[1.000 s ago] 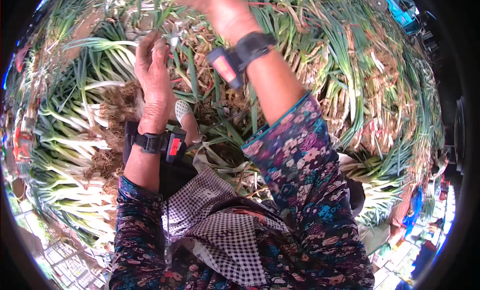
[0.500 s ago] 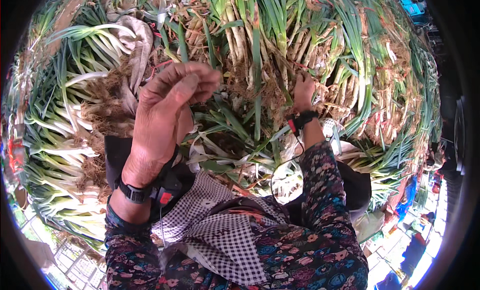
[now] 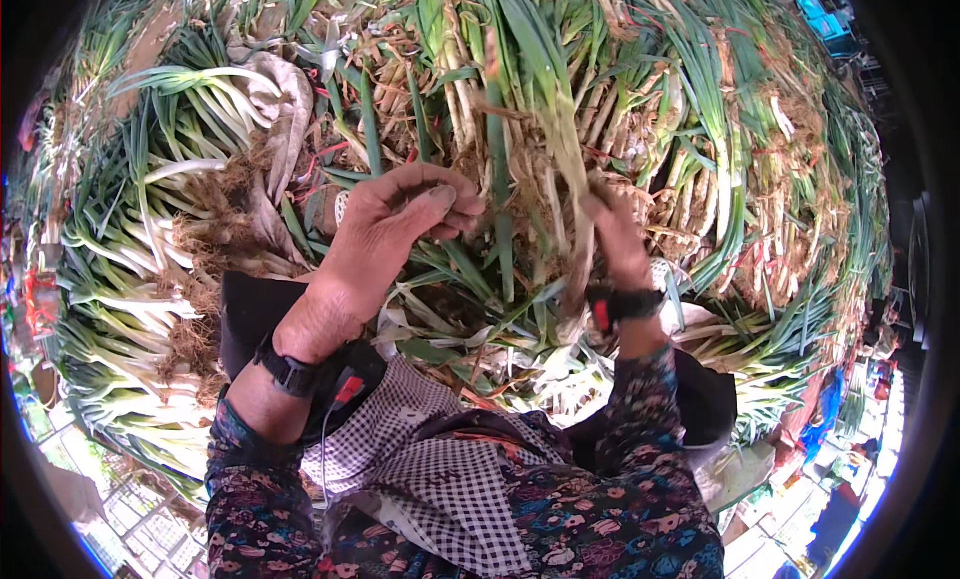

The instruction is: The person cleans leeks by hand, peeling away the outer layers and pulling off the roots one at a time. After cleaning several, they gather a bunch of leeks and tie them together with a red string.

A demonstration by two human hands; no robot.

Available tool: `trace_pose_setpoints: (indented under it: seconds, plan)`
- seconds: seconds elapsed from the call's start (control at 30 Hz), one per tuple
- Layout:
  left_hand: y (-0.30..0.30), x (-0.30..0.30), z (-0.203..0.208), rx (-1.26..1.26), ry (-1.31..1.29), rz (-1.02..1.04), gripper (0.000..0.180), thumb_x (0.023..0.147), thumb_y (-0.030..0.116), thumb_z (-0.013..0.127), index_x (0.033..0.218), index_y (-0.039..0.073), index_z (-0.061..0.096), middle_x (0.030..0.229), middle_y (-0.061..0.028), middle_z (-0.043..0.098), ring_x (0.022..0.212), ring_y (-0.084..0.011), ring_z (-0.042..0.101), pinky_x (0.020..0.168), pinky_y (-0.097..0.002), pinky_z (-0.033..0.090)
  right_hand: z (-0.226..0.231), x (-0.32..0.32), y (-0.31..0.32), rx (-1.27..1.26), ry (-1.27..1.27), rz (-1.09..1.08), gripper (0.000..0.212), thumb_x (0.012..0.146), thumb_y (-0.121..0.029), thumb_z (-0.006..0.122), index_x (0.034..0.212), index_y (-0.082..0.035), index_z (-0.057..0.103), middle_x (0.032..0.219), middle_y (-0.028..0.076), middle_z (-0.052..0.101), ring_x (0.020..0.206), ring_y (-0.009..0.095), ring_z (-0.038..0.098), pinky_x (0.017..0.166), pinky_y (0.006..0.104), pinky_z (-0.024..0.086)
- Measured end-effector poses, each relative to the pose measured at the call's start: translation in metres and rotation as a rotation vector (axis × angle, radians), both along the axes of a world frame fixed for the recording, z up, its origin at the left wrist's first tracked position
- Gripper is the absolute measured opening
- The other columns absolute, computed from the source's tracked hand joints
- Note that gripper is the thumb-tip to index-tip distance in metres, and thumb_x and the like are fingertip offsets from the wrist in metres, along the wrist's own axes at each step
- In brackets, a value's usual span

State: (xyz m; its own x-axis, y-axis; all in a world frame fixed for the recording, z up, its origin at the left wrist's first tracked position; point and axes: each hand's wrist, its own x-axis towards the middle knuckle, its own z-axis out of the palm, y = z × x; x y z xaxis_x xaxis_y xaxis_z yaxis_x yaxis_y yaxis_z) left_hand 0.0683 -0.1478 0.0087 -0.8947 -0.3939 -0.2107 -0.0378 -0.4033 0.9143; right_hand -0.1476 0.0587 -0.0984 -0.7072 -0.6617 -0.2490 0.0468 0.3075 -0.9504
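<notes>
My left hand (image 3: 405, 219) hovers over the middle of the heap, fingers curled and thumb pressed against them; nothing shows sticking out of it. To its right, my right hand (image 3: 622, 241) is blurred by motion, its fingers closed about the lower stem of a leek (image 3: 570, 169). That leek stands nearly upright in the picture, green leaves away from me and roots toward me, also smeared. Between my hands hangs a long green leaf (image 3: 498, 169) over brown roots. Trimmed leaves and pale peelings (image 3: 440, 314) lie below my hands.
At the left, cleaned leeks (image 3: 120, 309) with white stems are stacked, roots inward, beside a grey cloth (image 3: 285, 104). Unpeeled leeks (image 3: 690, 179), some tied with red strips, cover the far and right side. A blue crate-like object (image 3: 822, 14) is at the far right.
My left hand has moved right and slightly nearer. My right hand has drawn toward me, with a leek now in it, out of the pile.
</notes>
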Motion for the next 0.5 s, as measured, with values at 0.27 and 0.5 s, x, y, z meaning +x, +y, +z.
trace_pose_setpoints:
  seconds: [0.27,0.5]
  plan:
    - [0.012,-0.049,-0.026,-0.188,-0.121,-0.118,0.025,0.093,0.021,0.055,0.106,0.000,0.062,0.096,-0.0079,0.067,0.085,-0.0148,0.064,0.078,-0.0268,0.050,-0.085,0.114,0.084,-0.261,-0.899,-0.192,0.030,0.091,-0.026,0.057,0.106,-0.001,0.053,0.084,0.005,0.056,0.070,0.014,0.052,0.063,0.0267,0.045]
    - [0.046,-0.059,-0.046,-0.011,-0.216,-0.122,0.031,0.090,0.026,0.060,0.111,0.003,0.060,0.096,-0.0062,0.068,0.086,-0.0152,0.065,0.076,-0.0277,0.052,0.065,0.132,0.110,-0.478,-0.945,-0.103,0.018,0.095,-0.022,0.052,0.099,-0.005,0.049,0.067,-0.003,0.039,0.050,0.004,0.035,0.043,0.0195,0.030]
